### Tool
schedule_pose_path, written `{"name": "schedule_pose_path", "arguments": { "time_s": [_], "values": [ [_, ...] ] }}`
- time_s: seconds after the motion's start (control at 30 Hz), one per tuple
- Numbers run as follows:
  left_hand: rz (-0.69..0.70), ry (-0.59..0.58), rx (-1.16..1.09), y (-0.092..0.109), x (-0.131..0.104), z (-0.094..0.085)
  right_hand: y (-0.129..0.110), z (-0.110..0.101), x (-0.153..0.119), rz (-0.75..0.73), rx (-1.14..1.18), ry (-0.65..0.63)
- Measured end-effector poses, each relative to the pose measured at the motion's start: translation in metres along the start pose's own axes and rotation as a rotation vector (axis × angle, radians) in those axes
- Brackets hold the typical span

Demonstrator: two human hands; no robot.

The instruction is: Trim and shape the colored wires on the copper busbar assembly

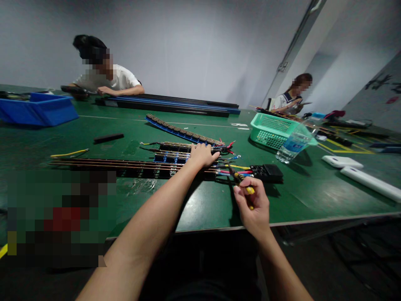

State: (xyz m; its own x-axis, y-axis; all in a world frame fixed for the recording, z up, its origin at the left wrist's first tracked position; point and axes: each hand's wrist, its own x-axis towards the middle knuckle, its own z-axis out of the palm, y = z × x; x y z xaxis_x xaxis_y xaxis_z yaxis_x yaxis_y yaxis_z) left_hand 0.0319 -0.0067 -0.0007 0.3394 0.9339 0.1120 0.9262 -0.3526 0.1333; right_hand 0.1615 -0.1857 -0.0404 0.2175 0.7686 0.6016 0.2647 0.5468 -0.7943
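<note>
My left hand (202, 156) lies across short strips with copper-coloured bars and blue parts (171, 156), its fingers curled over one of them. The undersides of those fingers are hidden. On the near side runs a long dark strip with copper-coloured rods (103, 164), crossed by my left forearm. Red, blue and yellow wires (233, 171) join its right end to a black block (267, 172). My right hand (255, 205) is closed around pliers with yellow and black handles (249, 190), their dark jaws pointing at these wires. Beyond lies another copper-and-blue strip (184, 133), set at an angle.
A blue bin (39, 109) stands at the left. To the right are a green basket (271, 130), a water bottle (294, 144) and white objects (371, 182). Long dark bars (172, 105) lie at the back. Two people (123, 79) sit across the green table (313, 192).
</note>
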Motion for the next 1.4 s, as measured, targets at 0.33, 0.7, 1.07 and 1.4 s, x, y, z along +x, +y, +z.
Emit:
{"name": "schedule_pose_path", "arguments": {
  "time_s": [0.33, 0.7, 1.07, 1.4],
  "values": [
    [0.002, -0.003, 0.009, 0.0, 0.002, 0.001, 0.003, -0.003, 0.002, -0.066, -0.024, -0.036],
    [-0.019, -0.021, 0.024, 0.001, 0.002, -0.001, -0.005, 0.001, -0.001, 0.01, -0.005, 0.008],
    [-0.01, -0.004, 0.011, 0.001, 0.0, -0.002, -0.003, 0.003, -0.004, 0.024, 0.002, 0.013],
    [-0.003, 0.019, 0.017, 0.0, 0.0, 0.0, 0.005, -0.001, 0.014, 0.101, 0.427, 0.282]
  ]
}}
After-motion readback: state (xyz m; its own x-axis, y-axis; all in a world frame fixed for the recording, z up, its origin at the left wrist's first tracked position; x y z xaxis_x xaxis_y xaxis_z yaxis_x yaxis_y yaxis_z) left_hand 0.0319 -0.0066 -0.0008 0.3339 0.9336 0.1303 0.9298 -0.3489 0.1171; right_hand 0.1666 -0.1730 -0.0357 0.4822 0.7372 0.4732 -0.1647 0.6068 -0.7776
